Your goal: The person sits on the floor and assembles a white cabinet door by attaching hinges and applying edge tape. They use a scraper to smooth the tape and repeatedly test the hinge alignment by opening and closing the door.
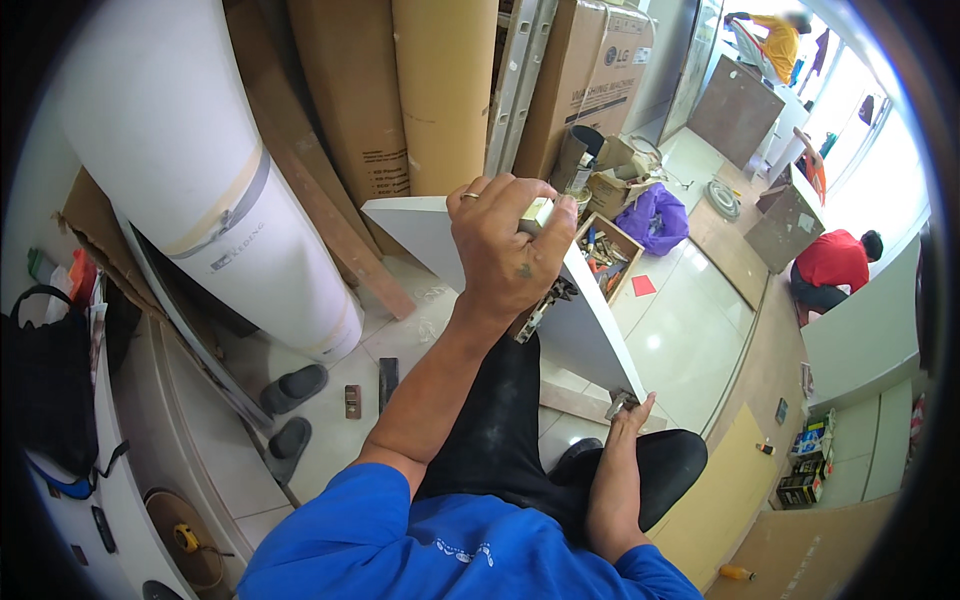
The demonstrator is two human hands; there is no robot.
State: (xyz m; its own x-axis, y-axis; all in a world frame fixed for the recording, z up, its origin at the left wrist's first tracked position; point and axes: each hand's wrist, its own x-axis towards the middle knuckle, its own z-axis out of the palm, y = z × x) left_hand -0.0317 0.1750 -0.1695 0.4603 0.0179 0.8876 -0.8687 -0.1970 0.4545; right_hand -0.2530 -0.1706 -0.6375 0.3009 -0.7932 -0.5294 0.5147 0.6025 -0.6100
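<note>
Left hand (505, 250) is up at the top edge of the white panel (590, 330), fingers curled and clamped over that edge together with a small pale block (538, 213) pressed against it. Right hand (628, 412) is low at the panel's near corner, fingertips pinched on a small metal fitting (617, 402) there; exact grip is partly hidden, but the fingers look closed on it. Panel stands on edge, tilted, leaning across the person's dark-trousered legs, top end near the wooden tool tray (605, 255), bottom end by the knee. A hinge-like metal part (545, 305) sits on the panel face just under the left wrist. Risks as I judge them: the panel is steadied only by two hands and a leg, so if the left grip slackens it could tip toward the big white roll (190, 170) or slide on the glossy tile floor (670, 340). The fitting is small, so a loose pinch could drop it among the sandals (290, 410) and clutter. Fingers wrapped over the edge could get pinched if the board shifts.
</note>
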